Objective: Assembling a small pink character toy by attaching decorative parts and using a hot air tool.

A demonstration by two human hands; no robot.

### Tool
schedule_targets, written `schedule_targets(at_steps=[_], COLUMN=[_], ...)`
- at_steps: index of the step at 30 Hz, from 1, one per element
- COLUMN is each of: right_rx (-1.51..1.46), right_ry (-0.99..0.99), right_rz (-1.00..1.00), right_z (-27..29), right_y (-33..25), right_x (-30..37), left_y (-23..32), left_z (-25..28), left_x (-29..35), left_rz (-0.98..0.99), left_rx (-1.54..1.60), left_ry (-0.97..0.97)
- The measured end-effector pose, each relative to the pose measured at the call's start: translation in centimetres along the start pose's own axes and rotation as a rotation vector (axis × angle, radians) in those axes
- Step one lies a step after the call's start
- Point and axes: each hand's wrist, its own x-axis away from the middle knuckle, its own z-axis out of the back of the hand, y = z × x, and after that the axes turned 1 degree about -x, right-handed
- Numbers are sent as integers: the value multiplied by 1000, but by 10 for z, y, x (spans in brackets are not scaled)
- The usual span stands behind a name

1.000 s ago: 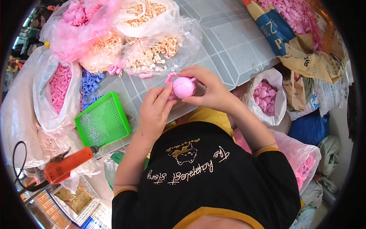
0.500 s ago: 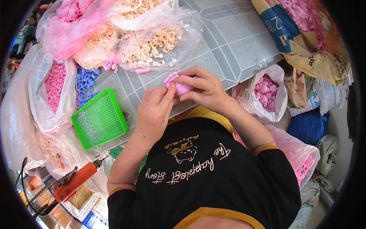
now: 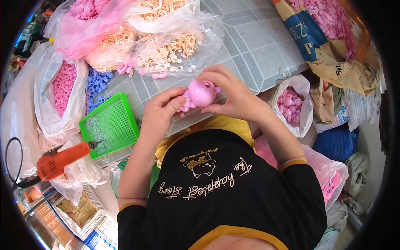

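Note:
Above the near edge of the table, both hands are on a pink plastic toy figure [image 3: 201, 94] with a round, shiny head and a small body. My left hand [image 3: 163, 109] pinches the small body between thumb and fingers. At the head's right side, my right hand [image 3: 231, 93] curves round it, thumb below and fingers above. A small ear-like knob sticks out on the head near the right palm. Part of the head's far side is hidden by the right fingers.
Left of my hands lies a green perforated tray [image 3: 131, 118] holding small shiny bits, with an orange power drill [image 3: 62, 161] beside it. Bags of cream parts [image 3: 183, 46] and a bag of pink parts [image 3: 63, 89] stand behind. A sack of pink heads [image 3: 290, 102] sits to the right.
The pink figure has turned, so its round head now shows between my hands. My right hand has opened wider around it. In the picture, the drill appears farther left and higher.

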Motion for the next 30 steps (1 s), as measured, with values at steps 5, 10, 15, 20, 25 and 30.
schedule_targets(at_steps=[5, 10, 15, 20, 25, 30], right_rx=[6, 3, -203, -134, 35, 57], right_ry=[-135, -138, -126, -152, -90, -60], right_rz=[2, -89, -238, -181, -64, -22], right_z=[9, 11, 11, 15, 6, 4], right_y=[5, 17, 25, 16, 17, 23], right_x=[-15, -14, -11, -15, -8, -8], left_y=[-14, -6, 1, -4, -7, -3], left_z=[6, -7, -9, -16, -21, -18], left_x=[-13, -8, -2, -6, -11, -11], left_rz=[389, -295, -402, -466, -669, -640], left_rx=[450, -369, -515, -578, -643, -654], left_ry=[-160, 32, 13, 57, 132, 110])
